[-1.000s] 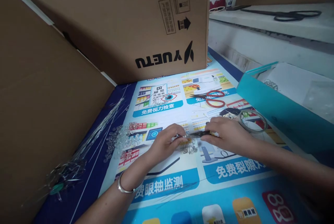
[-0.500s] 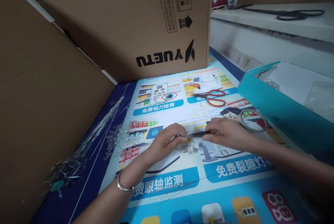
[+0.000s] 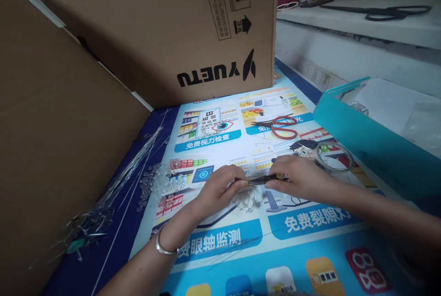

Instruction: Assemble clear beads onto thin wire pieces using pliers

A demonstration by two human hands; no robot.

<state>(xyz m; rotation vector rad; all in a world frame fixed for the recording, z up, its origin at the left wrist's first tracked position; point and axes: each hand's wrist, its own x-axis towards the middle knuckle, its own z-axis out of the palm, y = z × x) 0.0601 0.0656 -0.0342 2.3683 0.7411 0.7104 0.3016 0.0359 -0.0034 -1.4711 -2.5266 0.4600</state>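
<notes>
Pinched in the right hand (image 3: 299,177) is a slim dark pair of pliers (image 3: 262,179), held level with its tip pointing toward 9 o'clock. The left hand (image 3: 220,189) closes thumb and forefinger on a small piece at the tip of the pliers; what that piece is cannot be told. A cluster of wire loops (image 3: 247,201) lies just below the tip, at 6 o'clock from it, resting on the printed mat (image 3: 220,241) that covers the bench. A silver bangle (image 3: 164,246) circles the left wrist.

At 9 o'clock from the left hand lies a heap of clear beads (image 3: 159,184), and beyond it a bundle of thin wires (image 3: 113,190). Red-handled scissors (image 3: 280,127) lie at 12 o'clock from the right hand. A roll of clear tape (image 3: 334,156) sits at 2 o'clock, beside the teal box (image 3: 365,144). A cardboard carton (image 3: 193,34) stands at the far edge.
</notes>
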